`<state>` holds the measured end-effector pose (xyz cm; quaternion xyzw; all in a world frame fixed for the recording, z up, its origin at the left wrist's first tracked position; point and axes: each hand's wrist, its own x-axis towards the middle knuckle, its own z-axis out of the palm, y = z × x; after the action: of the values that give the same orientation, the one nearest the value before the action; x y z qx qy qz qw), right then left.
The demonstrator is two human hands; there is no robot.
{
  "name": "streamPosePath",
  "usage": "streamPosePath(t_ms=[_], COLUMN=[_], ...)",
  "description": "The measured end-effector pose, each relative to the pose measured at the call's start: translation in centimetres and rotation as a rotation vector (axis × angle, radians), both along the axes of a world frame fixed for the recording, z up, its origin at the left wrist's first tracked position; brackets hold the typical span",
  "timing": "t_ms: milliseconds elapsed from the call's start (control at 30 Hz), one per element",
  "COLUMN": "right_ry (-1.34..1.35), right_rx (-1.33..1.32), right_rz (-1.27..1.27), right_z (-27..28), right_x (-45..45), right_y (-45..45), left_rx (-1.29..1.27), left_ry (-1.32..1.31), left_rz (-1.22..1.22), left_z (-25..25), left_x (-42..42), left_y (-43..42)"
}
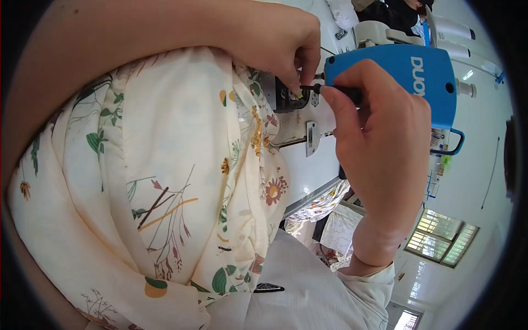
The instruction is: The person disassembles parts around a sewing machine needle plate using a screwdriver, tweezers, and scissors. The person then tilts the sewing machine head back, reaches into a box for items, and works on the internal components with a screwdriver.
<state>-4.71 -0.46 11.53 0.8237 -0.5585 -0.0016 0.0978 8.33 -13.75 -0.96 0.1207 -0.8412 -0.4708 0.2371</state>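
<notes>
My right hand (379, 126) is closed around a small black-handled screwdriver (347, 94). The screwdriver's thin shaft points left, into the opened needle area (291, 94) of a sewing machine. My left hand (289, 47) reaches in from the top left, its fingers bent and tips pressed together by the screwdriver's tip. A tiny yellow-green bit shows at those fingertips; what they hold, if anything, I cannot make out. The blue head of the sewing machine (393, 69) stands behind my right hand. Cream floral fabric (176, 126) lies bunched beneath my left arm.
A small metal plate with slots (312, 138) lies on the machine bed beside the opening. White thread cones (454, 38) stand at the top right. More floral fabric (324, 206) hangs below the table edge. A person in dark clothing (393, 14) is partly visible at the top.
</notes>
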Motion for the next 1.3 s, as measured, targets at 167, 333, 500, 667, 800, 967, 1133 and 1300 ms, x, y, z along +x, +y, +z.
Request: streamPosePath(t_ms=[167,333,500,667,800,967,1133,1300], right_ry=[0.043,0.068,0.166,0.410,0.495,0.570,0.531,0.590], right_rx=[-0.013,-0.041,-0.076,-0.231,-0.180,-0.157,-0.169,-0.145], right_rz=[0.006,0.028,-0.023,0.066,0.204,0.254,0.308,0.263], right_z=[-1.3,0.1,0.5,0.9,1.8,2.4,1.5,2.0], right_x=[-1.0,-0.7,0.2,0.9,1.0,3.0,1.5,2.3], right_y=[0.2,0.0,0.5,0.7,0.1,0.9,0.1,0.8], left_rx=[-0.125,0.008,-0.036,-0.008,-0.008,-0.051,-0.062,-0.075], left_ry=[0.179,0.005,0.095,0.055,0.036,0.040,0.047,0.030], left_rz=[-0.022,-0.108,-0.080,-0.058,-0.057,-0.068,-0.058,-0.047], left_z=[-2.0,0.8,0.6,1.0,0.9,1.0,1.1,1.1], left_x=[-1.2,0.0,-0.4,0.1,-0.2,0.1,0.3,0.0], left_y=[0.2,-0.7,-0.9,-0.5,-0.7,-0.5,-0.3,-0.1])
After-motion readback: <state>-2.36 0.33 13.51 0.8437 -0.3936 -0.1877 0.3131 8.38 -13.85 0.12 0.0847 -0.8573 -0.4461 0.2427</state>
